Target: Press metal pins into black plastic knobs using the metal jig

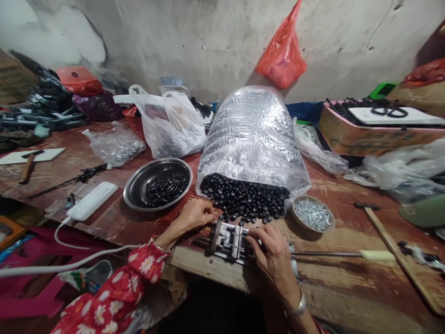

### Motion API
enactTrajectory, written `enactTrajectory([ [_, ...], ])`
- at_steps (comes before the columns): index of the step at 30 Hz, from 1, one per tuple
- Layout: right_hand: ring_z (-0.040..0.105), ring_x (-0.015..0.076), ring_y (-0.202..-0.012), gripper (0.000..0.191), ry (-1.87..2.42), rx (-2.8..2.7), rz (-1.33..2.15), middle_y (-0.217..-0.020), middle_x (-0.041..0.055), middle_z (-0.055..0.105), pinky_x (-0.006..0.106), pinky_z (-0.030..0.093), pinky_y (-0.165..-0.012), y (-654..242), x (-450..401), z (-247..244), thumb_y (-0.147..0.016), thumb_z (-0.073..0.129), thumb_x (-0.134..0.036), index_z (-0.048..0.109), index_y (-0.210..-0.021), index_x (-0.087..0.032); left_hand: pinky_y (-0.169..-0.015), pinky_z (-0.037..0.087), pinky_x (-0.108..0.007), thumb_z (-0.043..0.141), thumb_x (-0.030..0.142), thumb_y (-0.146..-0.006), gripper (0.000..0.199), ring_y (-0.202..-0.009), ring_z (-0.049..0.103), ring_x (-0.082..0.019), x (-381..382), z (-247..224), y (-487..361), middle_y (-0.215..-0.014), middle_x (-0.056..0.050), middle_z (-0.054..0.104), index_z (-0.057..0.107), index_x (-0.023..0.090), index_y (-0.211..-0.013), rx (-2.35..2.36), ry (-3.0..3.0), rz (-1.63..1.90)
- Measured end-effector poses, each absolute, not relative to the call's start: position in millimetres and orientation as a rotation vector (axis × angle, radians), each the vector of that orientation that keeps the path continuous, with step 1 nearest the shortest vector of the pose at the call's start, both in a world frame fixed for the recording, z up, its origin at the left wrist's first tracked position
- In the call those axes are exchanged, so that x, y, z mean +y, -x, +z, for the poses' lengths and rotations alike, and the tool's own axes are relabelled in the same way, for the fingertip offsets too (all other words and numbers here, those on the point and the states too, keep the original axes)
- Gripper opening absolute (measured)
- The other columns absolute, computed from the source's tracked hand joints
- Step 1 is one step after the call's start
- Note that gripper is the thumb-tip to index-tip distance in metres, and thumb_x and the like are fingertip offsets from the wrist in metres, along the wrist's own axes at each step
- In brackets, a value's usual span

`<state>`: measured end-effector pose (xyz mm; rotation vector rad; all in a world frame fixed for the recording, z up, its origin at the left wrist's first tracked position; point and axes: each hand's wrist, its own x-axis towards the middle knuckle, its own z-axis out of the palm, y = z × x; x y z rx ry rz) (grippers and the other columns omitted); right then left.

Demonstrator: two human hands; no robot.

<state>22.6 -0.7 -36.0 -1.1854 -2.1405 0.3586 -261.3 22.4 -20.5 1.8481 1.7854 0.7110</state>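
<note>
**Small steel jig [229,242] at the workbench edge [208,265]**

In the head view, the jig's long axis runs along the edge, the jig lying between the hands. The left hand [196,214] rests half-curled just beyond its left end, its hold unclear. The right hand [274,250] is nearer, its fingers [257,236] closed at the right end; what they pinch cannot be told. Black knobs [243,199] spill from a clear plastic sack [252,134] just behind, beside a steel bowl [157,183] (no readable label anywhere, as far as this view shows).
</note>
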Motion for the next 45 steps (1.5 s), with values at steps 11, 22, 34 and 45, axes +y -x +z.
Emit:
enactTrajectory([
  [11, 0.054, 0.0225, -0.091, 0.013, 1.166, -2.117, 0.476, -0.092, 0.0031, 0.06, 0.037, 0.04, -0.082, -25, -2, -33, -0.102, 0.056, -0.03, 0.068, -0.101, -0.025, -0.056, 0.04, -0.019, 0.067, 0.022, -0.076, 0.021, -0.059, 0.05, -0.008, -16, -4, 243, -0.082, -0.002, 0.07, 0.078, 0.015, -0.093, 1.571, -1.58, 1.033],
  [22, 0.057, 0.0232, -0.093, 0.013, 1.17, -2.122, 0.389, -0.097, 0.0047, 0.063, 0.037, 0.04, -0.08, -24, -3, -36, -0.101, 0.055, -0.026, 0.068, -0.1, -0.025, -0.082, 0.052, -0.03, 0.058, 0.011, -0.086, 0.022, -0.089, 0.066, -0.018, -26, -10, 232, -0.094, -0.006, 0.073, 0.075, 0.019, -0.095, 1.372, -1.957, 1.1],
  [34, 0.053, 0.0221, -0.092, 0.01, 1.174, -2.095, 0.392, -0.095, 0.0032, 0.062, 0.037, 0.038, -0.082, -22, -4, -34, -0.101, 0.057, -0.026, 0.067, -0.098, -0.024, -0.085, 0.052, -0.034, 0.063, 0.017, -0.09, 0.013, -0.092, 0.066, -0.02, -26, -11, 225, -0.094, -0.007, 0.073, 0.071, 0.019, -0.1, 1.392, -2.15, 1.105],
  [45, 0.055, 0.0224, -0.092, 0.011, 1.19, -2.081, 0.367, -0.095, 0.0038, 0.063, 0.037, 0.039, -0.081, -20, -5, -34, -0.101, 0.056, -0.025, 0.067, -0.097, -0.024, -0.084, 0.052, -0.039, 0.067, 0.016, -0.089, 0.017, -0.092, 0.067, -0.022, -21, -18, 224, -0.095, -0.007, 0.078, 0.076, 0.02, -0.102, 1.314, -2.23, 1.149],
])
